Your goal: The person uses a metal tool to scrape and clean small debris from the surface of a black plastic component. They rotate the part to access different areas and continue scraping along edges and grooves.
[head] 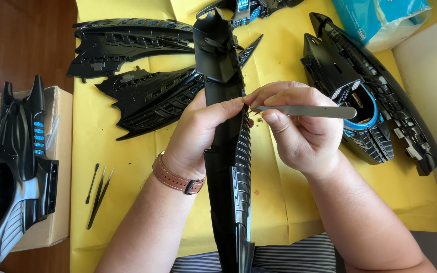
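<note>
My left hand [198,131] grips a long black ribbed plastic model part [228,167] that stands on end from my lap up to the top of the view. My thumb presses its right edge. My right hand [299,126] holds silver metal tweezers [309,111], their tips touching that same edge right beside my left thumb. A brown leather watch strap [175,178] is on my left wrist.
On the yellow cloth [127,167] lie black wing-shaped parts [142,96], a black hull section with blue trim [370,96], black tweezers [99,197] and a thin black stick [92,183]. A cardboard box [56,151] at left carries another black part [16,167]. A blue packet [380,17] sits top right.
</note>
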